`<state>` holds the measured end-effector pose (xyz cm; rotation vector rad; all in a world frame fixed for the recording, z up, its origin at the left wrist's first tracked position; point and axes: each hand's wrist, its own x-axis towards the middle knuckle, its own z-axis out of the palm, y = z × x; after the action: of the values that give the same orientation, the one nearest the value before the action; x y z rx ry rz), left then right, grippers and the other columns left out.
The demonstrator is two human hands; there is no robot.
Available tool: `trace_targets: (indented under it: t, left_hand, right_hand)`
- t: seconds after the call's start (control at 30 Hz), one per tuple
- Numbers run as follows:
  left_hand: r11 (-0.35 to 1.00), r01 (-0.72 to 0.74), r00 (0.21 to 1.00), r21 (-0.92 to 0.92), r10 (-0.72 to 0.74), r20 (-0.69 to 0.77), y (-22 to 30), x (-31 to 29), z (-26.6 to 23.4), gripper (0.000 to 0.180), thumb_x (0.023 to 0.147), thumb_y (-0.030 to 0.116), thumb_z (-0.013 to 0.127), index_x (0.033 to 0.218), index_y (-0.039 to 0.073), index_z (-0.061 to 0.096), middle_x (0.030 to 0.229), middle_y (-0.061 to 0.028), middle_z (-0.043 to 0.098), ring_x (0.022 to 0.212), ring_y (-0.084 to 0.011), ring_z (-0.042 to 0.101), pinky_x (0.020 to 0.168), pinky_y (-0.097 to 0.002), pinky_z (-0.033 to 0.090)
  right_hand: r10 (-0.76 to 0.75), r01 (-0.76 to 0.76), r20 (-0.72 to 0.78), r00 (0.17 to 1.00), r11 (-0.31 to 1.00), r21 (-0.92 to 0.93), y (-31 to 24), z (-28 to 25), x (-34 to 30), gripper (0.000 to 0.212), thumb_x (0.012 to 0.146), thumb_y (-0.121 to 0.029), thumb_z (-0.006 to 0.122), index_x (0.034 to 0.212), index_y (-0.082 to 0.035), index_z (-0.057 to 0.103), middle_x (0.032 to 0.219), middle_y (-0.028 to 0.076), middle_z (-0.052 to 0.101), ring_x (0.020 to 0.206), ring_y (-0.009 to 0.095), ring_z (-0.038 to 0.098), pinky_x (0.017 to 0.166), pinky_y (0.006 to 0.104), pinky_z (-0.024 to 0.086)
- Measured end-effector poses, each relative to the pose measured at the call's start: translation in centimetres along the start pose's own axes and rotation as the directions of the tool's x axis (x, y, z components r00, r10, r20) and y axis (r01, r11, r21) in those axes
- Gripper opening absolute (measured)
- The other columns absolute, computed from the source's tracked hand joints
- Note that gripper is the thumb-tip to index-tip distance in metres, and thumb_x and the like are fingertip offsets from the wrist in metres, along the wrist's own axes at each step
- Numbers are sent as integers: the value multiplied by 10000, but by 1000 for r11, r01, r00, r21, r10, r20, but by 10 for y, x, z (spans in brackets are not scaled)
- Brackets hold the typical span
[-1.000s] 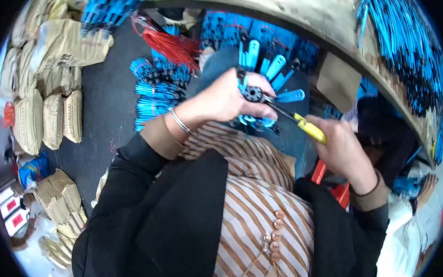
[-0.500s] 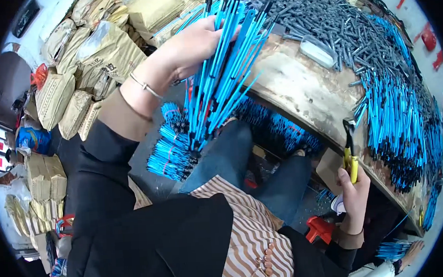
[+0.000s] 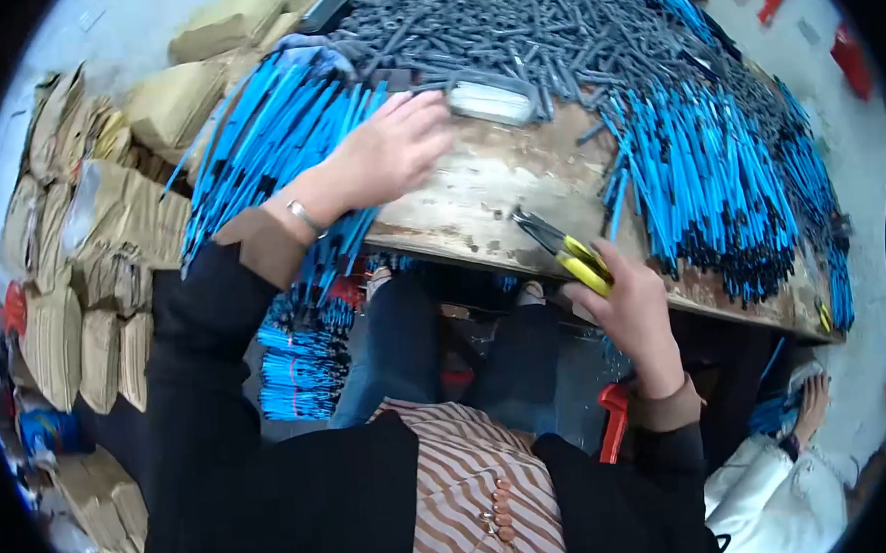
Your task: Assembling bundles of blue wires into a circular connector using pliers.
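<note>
My left hand (image 3: 393,149) is over the worktable (image 3: 459,196), its fingers loosely stretched and slightly blurred, with nothing visible in them. Below its wrist and to its left lie many thin blue sticks (image 3: 256,156) with black parts. A small clear-topped white box (image 3: 491,102) sits just right of its fingertips. In my right hand (image 3: 633,312) is a pair of pliers (image 3: 574,260) with yellow handles, its dark jaws pointing up and left above the table's front edge.
Grey plugs (image 3: 510,23) are heaped along the back. More blue sticks (image 3: 709,182) pile up at right. Bundled sticks (image 3: 303,369) stand below left, near brown paper packs (image 3: 50,337). At lower right another person's hand (image 3: 814,407) shows beside a red tool handle (image 3: 614,423).
The bunch of blue sticks my left hand held upright is out of it, and blue sticks lie at the table's left. My right hand has brought the pliers up and left. The view has shifted.
</note>
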<state>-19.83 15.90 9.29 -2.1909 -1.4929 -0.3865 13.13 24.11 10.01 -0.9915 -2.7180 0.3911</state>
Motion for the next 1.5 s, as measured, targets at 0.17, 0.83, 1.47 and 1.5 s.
trace_targets:
  t: [0.17,0.83,1.47,1.5]
  left_hand:
    - [953,-35,967,301,-43,250,-5,-39,-2,232,825,197,491,1012,66,528,1358,-148,421,1345,-298,297,1098,-444,229]
    - [972,143,982,-184,-116,149,70,28,-14,352,711,109,654,1029,43,517,1139,-120,522,1143,-313,477,976,-419,377]
    - [721,258,966,-643,-192,173,166,109,87,741,812,445,623,1324,-35,386,1447,-276,235,1375,-435,124,1086,-497,175]
    - [691,251,968,-678,-191,163,162,111,91,690,832,431,608,1306,-34,418,1447,-266,249,1379,-427,120,1087,-487,181]
  right_hand:
    - [-4,-25,-147,989,981,-193,-5,46,41,488,772,-414,658,1109,-83,533,760,130,599,624,307,601,585,395,487]
    - [-804,868,-376,461,321,378,-105,-115,-1,113,743,-137,522,729,-35,567,775,125,584,597,230,513,558,356,463]
    - [411,-523,-336,848,754,-397,269,-117,204,237,807,-192,524,931,-77,691,920,115,684,837,339,638,728,408,512]
    - [422,-511,-293,858,757,-407,271,-113,209,241,810,-191,525,938,-68,688,918,117,684,839,336,640,731,405,512]
